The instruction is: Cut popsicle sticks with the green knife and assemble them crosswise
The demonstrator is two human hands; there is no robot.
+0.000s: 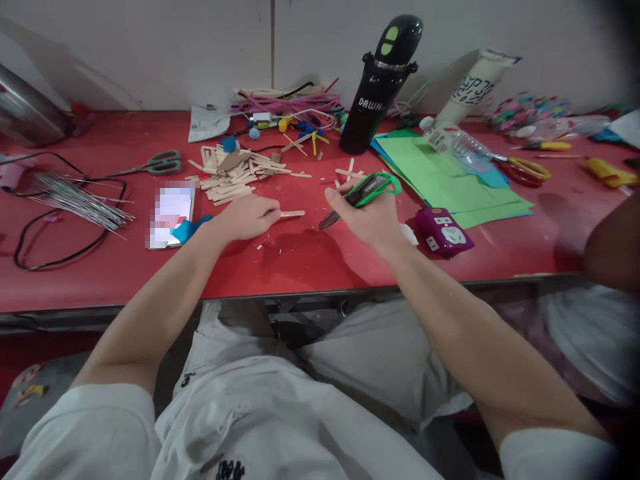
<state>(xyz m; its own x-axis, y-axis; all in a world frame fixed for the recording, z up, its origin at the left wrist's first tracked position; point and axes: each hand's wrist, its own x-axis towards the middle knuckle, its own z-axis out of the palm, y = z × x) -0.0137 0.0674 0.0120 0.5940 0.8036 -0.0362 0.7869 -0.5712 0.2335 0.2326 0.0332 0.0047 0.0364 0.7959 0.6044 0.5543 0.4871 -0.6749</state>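
Observation:
Pinched in the fingers of my left hand [250,219] is a wooden craft stick [294,214], its free end pointing right just over the red table. My right hand [373,217] is closed around a green and black utility knife [367,192]. The knife's blade points down and left, apart from the stick. Behind my left hand lies a loose heap of craft sticks [235,173]. A few cut pieces [350,170] rest behind the knife, and small wood chips are scattered on the table [310,267].
A phone [170,213], scissors [163,162] and metal wires [83,203] lie to the left. A black bottle [380,87] stands at the back. Green paper sheets [430,170] and a purple power adapter [443,232] are on the right, where another person's arm [615,247] shows.

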